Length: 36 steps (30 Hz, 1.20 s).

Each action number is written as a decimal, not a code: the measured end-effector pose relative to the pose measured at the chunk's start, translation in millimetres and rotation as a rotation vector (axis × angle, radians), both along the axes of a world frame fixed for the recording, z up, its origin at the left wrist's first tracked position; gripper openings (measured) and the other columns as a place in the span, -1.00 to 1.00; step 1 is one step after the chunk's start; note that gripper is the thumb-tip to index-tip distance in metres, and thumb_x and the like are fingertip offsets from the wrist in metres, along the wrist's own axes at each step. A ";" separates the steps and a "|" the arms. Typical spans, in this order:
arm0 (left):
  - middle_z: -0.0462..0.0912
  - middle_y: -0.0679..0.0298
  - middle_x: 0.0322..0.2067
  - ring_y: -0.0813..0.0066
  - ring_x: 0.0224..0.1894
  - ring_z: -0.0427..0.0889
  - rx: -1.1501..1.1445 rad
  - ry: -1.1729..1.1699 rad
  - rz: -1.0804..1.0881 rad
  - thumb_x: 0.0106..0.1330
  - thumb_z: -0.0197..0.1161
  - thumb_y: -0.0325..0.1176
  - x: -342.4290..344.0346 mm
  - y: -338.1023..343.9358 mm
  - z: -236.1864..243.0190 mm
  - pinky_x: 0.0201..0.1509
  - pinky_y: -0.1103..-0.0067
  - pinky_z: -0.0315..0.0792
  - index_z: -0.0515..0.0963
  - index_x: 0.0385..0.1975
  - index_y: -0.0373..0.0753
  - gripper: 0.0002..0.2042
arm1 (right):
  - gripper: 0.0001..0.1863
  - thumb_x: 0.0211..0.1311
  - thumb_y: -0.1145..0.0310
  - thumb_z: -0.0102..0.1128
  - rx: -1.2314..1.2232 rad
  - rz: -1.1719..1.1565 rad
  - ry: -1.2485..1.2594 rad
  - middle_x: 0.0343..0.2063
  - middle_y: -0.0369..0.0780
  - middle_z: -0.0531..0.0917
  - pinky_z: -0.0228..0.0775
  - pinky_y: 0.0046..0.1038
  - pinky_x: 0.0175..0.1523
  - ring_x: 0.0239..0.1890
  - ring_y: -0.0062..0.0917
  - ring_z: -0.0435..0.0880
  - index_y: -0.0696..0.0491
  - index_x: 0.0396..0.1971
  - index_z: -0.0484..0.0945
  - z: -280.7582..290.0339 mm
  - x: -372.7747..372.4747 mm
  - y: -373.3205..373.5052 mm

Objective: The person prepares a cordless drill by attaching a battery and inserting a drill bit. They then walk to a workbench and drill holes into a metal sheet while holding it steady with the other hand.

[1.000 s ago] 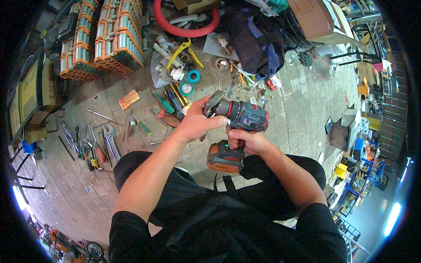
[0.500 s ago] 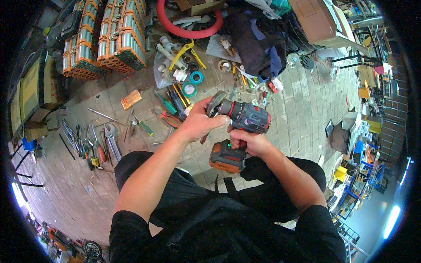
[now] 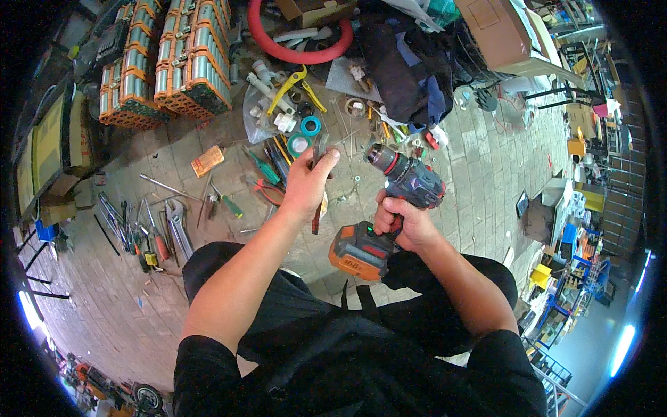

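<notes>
Nearest, the right hand [image 3: 411, 221] is wrapped around the grip of a black-and-red cordless drill [image 3: 417, 184], held over the paved floor [image 3: 479, 208] between the knees, its chuck tilted up and leftward. On the base, the orange-and-black battery pack [image 3: 358, 254] carries large printed characters along its orange edge; a green light glows above. The left hand [image 3: 309, 184] pinches a thin dark metal tool [image 3: 320, 148] edge-on, apart from the chuck; no lettering can be made out on it.

Beyond, toward the floor's left edge, lie an adjustable wrench [image 3: 179, 224] and a green-handled screwdriver [image 3: 231, 206]. Ahead of them lies an orange packet [image 3: 207, 160], its fine print too small to read. Farther on, a yellow-handled cutter [image 3: 283, 89] rests by the right edge of a clear plastic bag [image 3: 253, 115]. Farthest, orange-framed battery modules [image 3: 194, 62] stand left of a red hose [image 3: 260, 42].
</notes>
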State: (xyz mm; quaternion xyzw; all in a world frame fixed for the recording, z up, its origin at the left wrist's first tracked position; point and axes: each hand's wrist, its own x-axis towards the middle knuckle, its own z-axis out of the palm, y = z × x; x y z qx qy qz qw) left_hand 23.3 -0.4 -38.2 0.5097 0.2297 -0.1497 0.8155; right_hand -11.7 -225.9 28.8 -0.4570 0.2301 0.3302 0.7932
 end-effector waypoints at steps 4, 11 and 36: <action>0.60 0.42 -0.35 0.61 -0.29 0.46 0.053 0.045 0.039 0.42 0.39 -0.10 0.4 -2.9 -3.5 -0.16 0.52 0.40 0.67 -0.13 -0.27 -0.68 | -0.75 0.35 0.34 0.31 -0.129 0.077 -0.039 -0.59 -0.31 0.52 0.44 -0.39 -0.34 -0.56 -0.54 0.51 0.11 -0.07 0.54 0.5 2.9 -1.5; 0.76 0.12 -0.22 0.32 -0.23 0.70 0.576 0.069 -0.191 0.31 0.45 -0.08 9.2 18.3 13.4 -0.08 0.41 0.52 0.64 -0.03 -0.38 -0.54 | -0.63 0.30 0.25 0.49 -0.846 0.277 -0.250 -0.21 -0.23 0.75 0.62 -0.35 -0.07 -0.22 -0.47 0.75 0.11 0.00 0.66 -1.4 -11.0 1.8; 0.74 0.24 -0.07 0.34 -0.12 0.74 -0.299 0.292 -0.354 0.33 0.21 0.46 -1.0 27.4 45.6 -0.06 0.29 0.69 0.63 0.07 -0.34 -0.18 | -0.28 0.05 0.59 0.37 -0.943 0.535 -0.642 -0.03 0.07 0.64 0.52 -0.13 0.15 0.05 0.02 0.66 0.20 0.27 0.34 -10.7 -25.1 26.8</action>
